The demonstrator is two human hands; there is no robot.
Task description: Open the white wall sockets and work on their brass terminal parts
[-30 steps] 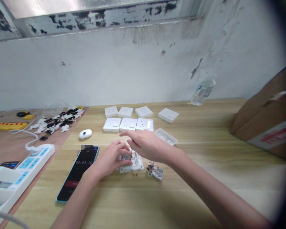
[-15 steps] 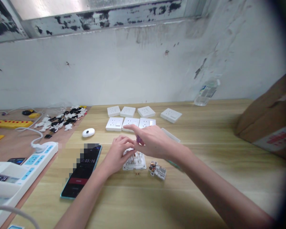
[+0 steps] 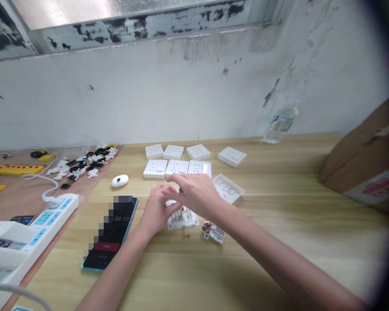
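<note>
An opened white wall socket point(image 3: 183, 218) lies face down on the wooden table point(image 3: 278, 233), its inner contacts showing. My left hand point(image 3: 157, 208) grips its left edge with curled fingers. My right hand point(image 3: 196, 192) hovers just above it, fingers pinched on a small purple-handled tool point(image 3: 180, 190) whose tip is hidden behind the hand. A loose inner part with copper pieces point(image 3: 213, 231) lies just right of the socket. Tiny screws point(image 3: 185, 236) sit in front of it.
Two rows of white sockets point(image 3: 176, 168) and an upturned white cover point(image 3: 228, 188) lie behind my hands. A phone point(image 3: 112, 233) showing a timer lies at left, with a white oval object point(image 3: 120, 180), a power strip point(image 3: 35, 224) and small black and white parts point(image 3: 84, 164). Bottle point(image 3: 278, 125) and cardboard box point(image 3: 366, 164) at right.
My right hand rose from the socket and now holds the purple tool higher, fingers drawn together. My left hand stays on the socket. The view shifted slightly.
</note>
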